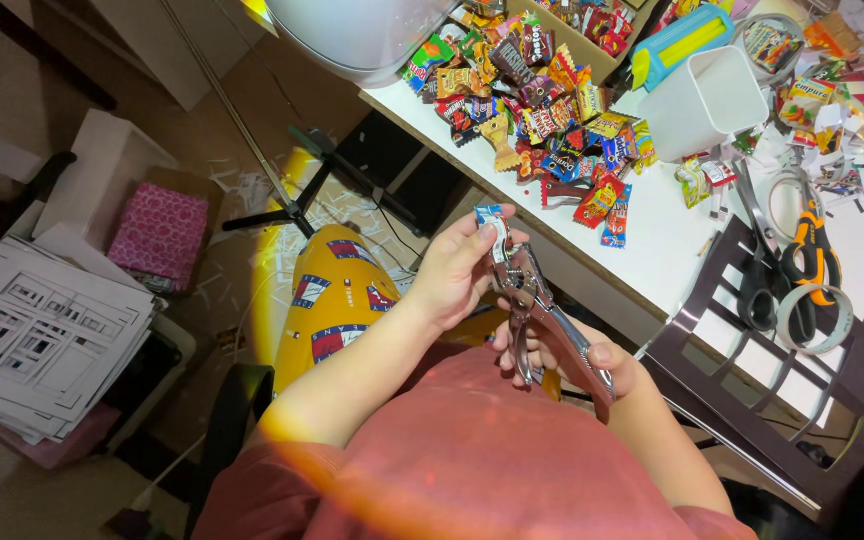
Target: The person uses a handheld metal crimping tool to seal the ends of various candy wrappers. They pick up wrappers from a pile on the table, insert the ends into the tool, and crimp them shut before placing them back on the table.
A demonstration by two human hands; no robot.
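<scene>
1. Head view: I am looking down at a metal hole punch (537,320), which I am taking as my landmark; it is hanging in the air in front of my red shirt, just off the near edge of the white table (652,250).
2. My right hand (577,360) is wrapping around the punch's two handles at its lower end, fingers curled tight on them.
3. My left hand (462,270) is sitting at the punch's upper end, thumb and fingers pinching a small blue and white candy wrapper (492,222) that is touching the punch's head.
4. Beyond the punch, on the table, a heap of wrapped candies (542,110) is lying spread out.
5. To the right of that heap, further from the punch, a white square cup (702,100) is standing upright.
6. Right of the punch, scissors with orange and black handles (797,255) are lying on the table beside a roll of tape (814,318).
7. Left of the punch, well apart on the floor side, a stack of printed sheets (47,340) is resting.
</scene>
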